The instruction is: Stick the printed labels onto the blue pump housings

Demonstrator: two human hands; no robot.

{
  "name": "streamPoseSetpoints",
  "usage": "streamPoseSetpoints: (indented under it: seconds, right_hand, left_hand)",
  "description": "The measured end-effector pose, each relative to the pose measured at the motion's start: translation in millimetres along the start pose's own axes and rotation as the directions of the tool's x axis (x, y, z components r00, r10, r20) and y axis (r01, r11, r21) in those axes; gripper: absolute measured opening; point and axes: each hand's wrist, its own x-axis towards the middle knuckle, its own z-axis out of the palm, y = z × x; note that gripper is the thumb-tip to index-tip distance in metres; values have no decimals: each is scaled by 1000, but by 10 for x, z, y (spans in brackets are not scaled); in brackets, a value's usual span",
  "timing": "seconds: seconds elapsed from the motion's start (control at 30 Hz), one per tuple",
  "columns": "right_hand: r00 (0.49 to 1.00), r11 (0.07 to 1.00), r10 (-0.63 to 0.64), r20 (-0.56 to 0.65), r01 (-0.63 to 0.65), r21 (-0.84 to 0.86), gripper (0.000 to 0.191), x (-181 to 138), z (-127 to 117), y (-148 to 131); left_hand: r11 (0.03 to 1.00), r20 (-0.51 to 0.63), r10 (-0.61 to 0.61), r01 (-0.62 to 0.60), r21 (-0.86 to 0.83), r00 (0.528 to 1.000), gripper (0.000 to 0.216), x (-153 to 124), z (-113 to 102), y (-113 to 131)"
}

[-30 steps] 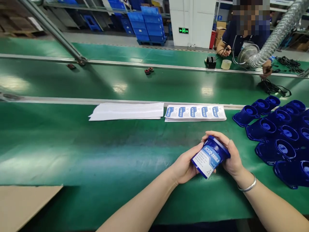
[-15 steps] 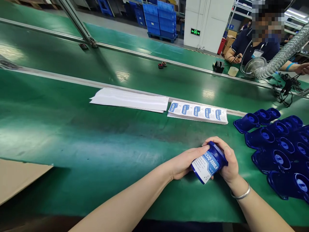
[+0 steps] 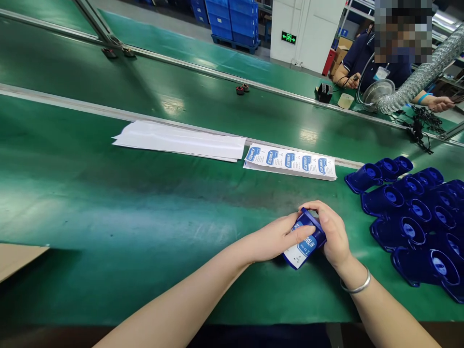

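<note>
green bench (image 3: pixel 108 203), both hands gripping blue housing (image 3: pixel 306 239)

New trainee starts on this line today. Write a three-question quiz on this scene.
1. True or false: both hands hold the blue housing.
2. Which lies nearer the pile of blue housings: A, the label sheet, or B, the blank white sheets?
3. Which wrist wears the bracelet?

Key:
1. True: left hand and right hand grip it, the left fingers pressing on its white label.
2. A.
3. The right wrist.
</note>
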Motion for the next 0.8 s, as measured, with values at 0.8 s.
streamPoseSetpoints:
  seconds: [0.8]
  right_hand:
    - [999, 999, 21, 27, -20, -47, 37, 70, 8, -28]
  left_hand:
    - [995, -43, -102, 101, -14, 994, 44, -1, 71, 77]
